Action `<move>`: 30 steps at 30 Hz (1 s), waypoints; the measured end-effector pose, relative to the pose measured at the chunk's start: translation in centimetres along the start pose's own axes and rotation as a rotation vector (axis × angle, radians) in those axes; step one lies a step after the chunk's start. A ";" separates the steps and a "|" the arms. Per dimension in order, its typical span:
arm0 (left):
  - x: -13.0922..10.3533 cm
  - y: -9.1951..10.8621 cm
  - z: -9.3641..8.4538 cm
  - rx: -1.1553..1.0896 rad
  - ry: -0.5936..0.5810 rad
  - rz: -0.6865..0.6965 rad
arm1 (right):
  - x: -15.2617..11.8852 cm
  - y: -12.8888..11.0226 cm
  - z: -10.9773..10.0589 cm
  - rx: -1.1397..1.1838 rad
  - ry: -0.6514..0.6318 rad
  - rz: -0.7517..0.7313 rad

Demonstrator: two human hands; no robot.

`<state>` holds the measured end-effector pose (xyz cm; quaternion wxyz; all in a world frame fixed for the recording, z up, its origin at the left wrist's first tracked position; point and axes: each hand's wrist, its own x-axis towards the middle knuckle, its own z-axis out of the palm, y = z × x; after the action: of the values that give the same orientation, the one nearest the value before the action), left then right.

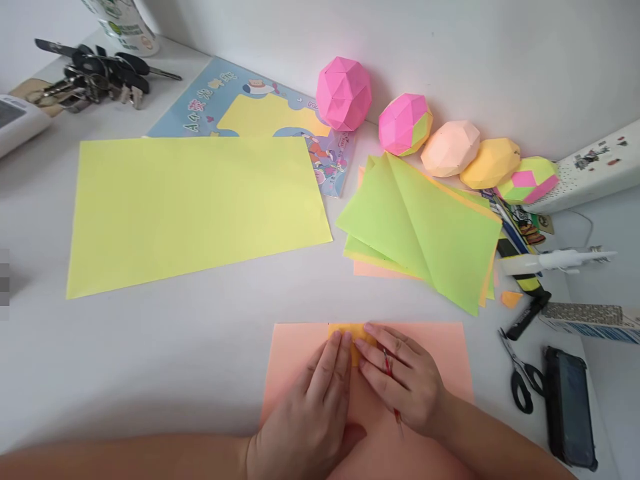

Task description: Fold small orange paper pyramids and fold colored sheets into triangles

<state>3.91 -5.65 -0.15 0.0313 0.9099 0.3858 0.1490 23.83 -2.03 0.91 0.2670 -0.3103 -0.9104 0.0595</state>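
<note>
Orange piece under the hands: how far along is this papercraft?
Five faceted shapes look finished. The left hand and right hand press the orange piece onto the peach sheet, the right also holding a slim red tool. Likely left: cutting, as the sheet's visible part looks uncut and the scissors lie aside.

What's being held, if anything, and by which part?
Right hand: slim red tool, held along its middle, both ends sticking out. Left hand: nothing gripped; its fingers rest on the small orange paper, as do the right's.
</note>
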 end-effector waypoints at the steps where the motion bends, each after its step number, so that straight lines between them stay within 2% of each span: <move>1: 0.0 0.0 0.0 0.001 0.000 0.005 | 0.0 0.0 0.0 0.005 0.006 0.001; 9: -0.2 0.1 0.4 -0.002 0.046 0.040 | -0.7 -0.4 0.6 -0.005 0.036 0.018; 30: -0.1 -0.1 0.6 -0.002 0.030 0.075 | -0.6 -0.4 0.7 -0.058 0.053 0.024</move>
<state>3.92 -5.64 -0.77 0.0210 0.9214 0.3515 0.1642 23.62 -2.65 0.18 0.2813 -0.3302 -0.9006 0.0282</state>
